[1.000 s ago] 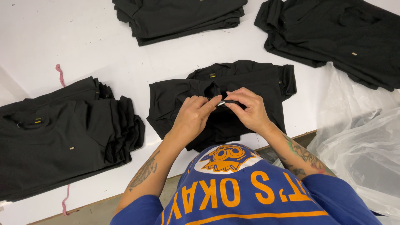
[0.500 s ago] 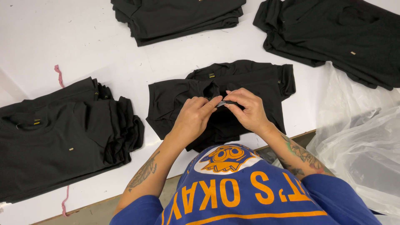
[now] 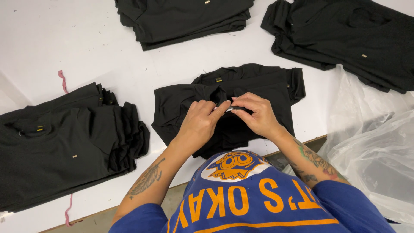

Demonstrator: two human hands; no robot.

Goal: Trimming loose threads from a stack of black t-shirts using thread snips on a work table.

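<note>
Hands meet over the black shirt (image 3: 241, 90) mid-table: left hand (image 3: 199, 123) and right hand (image 3: 258, 115) both pinch one small grey tag (image 3: 230, 108) by the fingertips, just above the shirt's front. Tagging seems underway; next calls for steady pinching. Shirt stacks (image 3: 64, 138) lie left of the shirt.

Black shirt (image 3: 258, 86); white table (image 3: 64, 39); blue-orange jersey (image 3: 254, 203); pink string (image 3: 63, 81).
</note>
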